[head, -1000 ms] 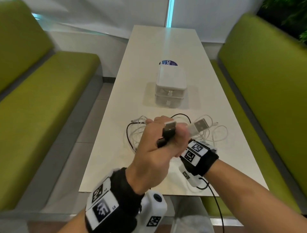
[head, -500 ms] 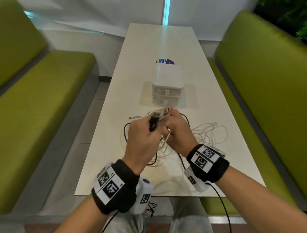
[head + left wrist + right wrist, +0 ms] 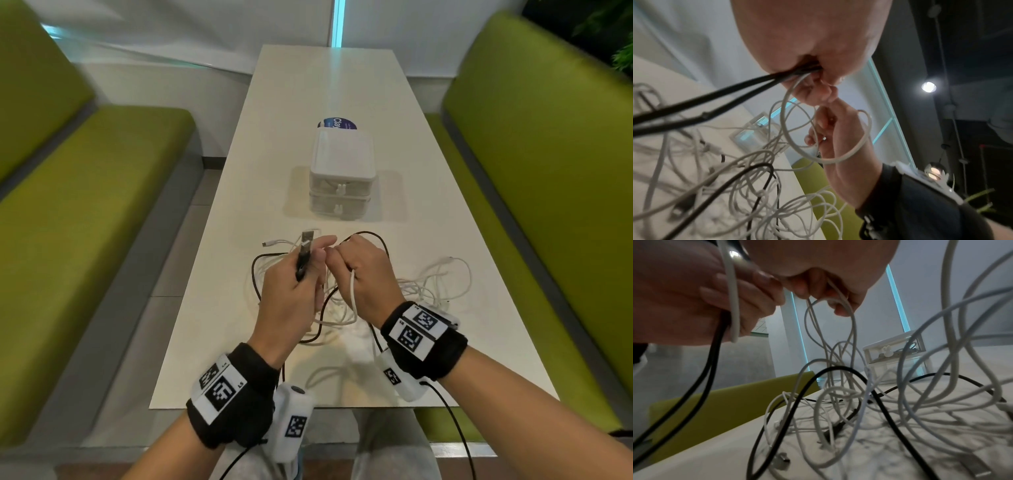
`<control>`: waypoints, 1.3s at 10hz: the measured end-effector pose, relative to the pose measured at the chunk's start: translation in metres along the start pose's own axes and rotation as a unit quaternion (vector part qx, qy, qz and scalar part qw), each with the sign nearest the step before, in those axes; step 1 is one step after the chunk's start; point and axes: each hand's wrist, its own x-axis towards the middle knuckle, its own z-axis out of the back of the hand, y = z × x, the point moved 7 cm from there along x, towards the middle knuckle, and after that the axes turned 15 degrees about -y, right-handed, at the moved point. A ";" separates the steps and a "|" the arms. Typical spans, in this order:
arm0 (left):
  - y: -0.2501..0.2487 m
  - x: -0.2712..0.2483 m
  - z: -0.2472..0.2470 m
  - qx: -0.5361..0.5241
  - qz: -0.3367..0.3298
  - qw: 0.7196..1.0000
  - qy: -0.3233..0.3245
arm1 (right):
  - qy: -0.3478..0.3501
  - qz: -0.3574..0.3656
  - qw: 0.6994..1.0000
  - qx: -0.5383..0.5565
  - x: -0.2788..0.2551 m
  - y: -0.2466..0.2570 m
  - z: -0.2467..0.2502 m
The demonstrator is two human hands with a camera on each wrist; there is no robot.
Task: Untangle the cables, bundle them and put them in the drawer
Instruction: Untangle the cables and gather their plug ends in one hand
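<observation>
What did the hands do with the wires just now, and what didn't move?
Both hands came down from near the camera toward the cable tangle. The white USB plug the right hand held up is now out of sight; that hand grips a white cable. The left hand still grips the black USB plug. The drawer box stayed shut.
</observation>
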 end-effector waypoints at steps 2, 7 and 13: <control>0.012 0.007 0.007 -0.051 0.069 0.996 -0.006 | 0.073 0.029 0.995 0.064 -0.009 0.025 0.019; -0.002 0.009 0.012 -0.086 0.077 0.993 -0.033 | 0.173 -0.057 0.971 0.155 -0.027 0.036 -0.012; 0.014 -0.004 0.010 -0.006 0.063 0.995 0.075 | 0.161 -0.088 0.945 0.272 -0.029 0.031 -0.009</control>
